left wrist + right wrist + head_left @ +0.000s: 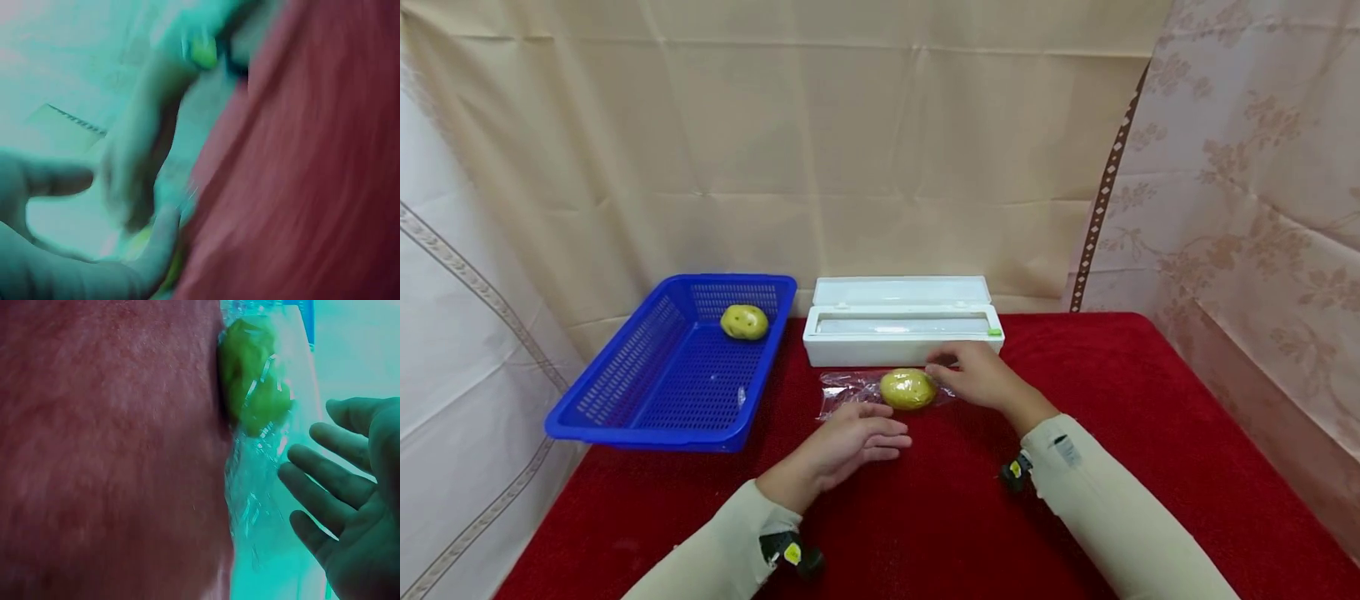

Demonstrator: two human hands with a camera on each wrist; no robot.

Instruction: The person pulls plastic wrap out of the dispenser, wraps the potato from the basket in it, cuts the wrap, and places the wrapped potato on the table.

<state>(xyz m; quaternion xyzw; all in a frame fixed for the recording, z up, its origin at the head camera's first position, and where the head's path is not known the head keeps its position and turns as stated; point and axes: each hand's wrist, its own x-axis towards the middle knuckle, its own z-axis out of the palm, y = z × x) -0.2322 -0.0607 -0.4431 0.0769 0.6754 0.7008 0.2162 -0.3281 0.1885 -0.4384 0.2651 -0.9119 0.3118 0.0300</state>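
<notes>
A yellow potato [908,389] lies on the red cloth in clear cling film [846,392], which spreads out to its left and right. My right hand [981,379] hovers at the potato's right side, fingers loosely bent. The right wrist view shows its fingers spread and empty beside the film [253,506], with the shiny wrapped potato [256,378] beyond them. My left hand [857,442] is in front of the potato, its fingers extended and holding nothing. The left wrist view is blurred, with the left hand's fingers [156,256] overlapping a yellow patch.
Right behind the potato stands a white cling film dispenser [902,350], its lid [902,290] raised and a green slider [994,332] at its right end. To the left, a blue plastic basket [647,435] holds another potato [744,322]. Curtains hang behind the red-covered table [1075,367].
</notes>
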